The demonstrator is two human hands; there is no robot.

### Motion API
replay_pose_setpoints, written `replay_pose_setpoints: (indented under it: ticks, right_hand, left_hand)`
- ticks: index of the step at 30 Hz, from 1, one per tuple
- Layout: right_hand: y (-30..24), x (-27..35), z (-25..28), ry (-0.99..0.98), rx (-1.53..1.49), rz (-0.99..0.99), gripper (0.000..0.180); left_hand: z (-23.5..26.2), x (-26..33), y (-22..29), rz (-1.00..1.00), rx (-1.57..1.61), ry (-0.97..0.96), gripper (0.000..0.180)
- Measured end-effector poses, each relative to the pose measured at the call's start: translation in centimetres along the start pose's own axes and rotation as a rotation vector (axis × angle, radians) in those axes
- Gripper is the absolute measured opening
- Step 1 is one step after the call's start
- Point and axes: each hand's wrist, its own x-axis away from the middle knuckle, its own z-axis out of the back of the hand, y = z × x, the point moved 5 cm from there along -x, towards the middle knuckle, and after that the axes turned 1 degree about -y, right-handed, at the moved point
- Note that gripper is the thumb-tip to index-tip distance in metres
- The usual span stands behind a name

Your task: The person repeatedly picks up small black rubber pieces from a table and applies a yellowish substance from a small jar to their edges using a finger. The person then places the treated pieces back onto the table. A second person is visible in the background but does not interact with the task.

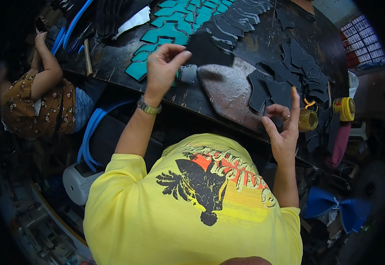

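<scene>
Between the thumb and index finger of my left hand [166, 66], a black cut-out piece of sheet material [210, 49] is pinched by its left edge. It hangs over the far end of a smooth grey-brown slab [225, 90] at the table's near edge. My right hand [284, 130] is raised off the slab's right side, index finger stretched up and the other fingers bent, with nothing visible in it. Its index fingertip looks stained orange-brown. Beside that hand stands an open jar with yellowish contents [308, 120]. Loose black cut pieces [275, 84] partly overlap the slab's right edge.
Overlapping teal cut pieces [168, 33] and a row of black ones [236, 22] cover the far table. More black pieces [307, 66] lie right, near a yellow jar [345, 109]. A wooden-handled tool [88, 57] lies left. Another person [42, 97] is at the left.
</scene>
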Motion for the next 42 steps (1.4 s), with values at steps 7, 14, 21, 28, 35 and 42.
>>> replay_pose_setpoints:
  ticks: [7, 14, 21, 28, 35, 42]
  right_hand:
    - [0.0, 0.8, -0.9, -0.060, -0.035, -0.003, 0.086]
    - [-0.2, 1.3, 1.9, -0.004, 0.003, 0.018, 0.076]
    - [0.0, 1.4, 9.2, 0.354, 0.085, 0.113, 0.040]
    - [-0.7, -0.1, 14.0, 0.164, 0.685, 0.108, 0.021]
    - [-0.8, -0.9, 13.0, 0.029, 1.185, 0.125, 0.028]
    - [-0.2, -1.2, 12.9, 0.011, 1.113, 0.135, 0.021]
  left_hand:
    - [2.5, -2.4, -3.6, -0.031, -0.165, 0.147, 0.018]
    - [0.9, -2.4, -3.3, -0.138, -0.622, 0.107, 0.019]
    - [-2.3, -2.2, 2.3, -0.421, -0.869, 0.166, 0.027]
    - [-14.7, 1.4, 3.5, -0.490, -0.497, -0.503, 0.033]
    - [-21.2, 1.4, 1.0, -0.430, -0.824, -0.638, 0.047]
    - [-19.9, 0.8, 0.7, -0.119, -0.234, -0.670, 0.027]
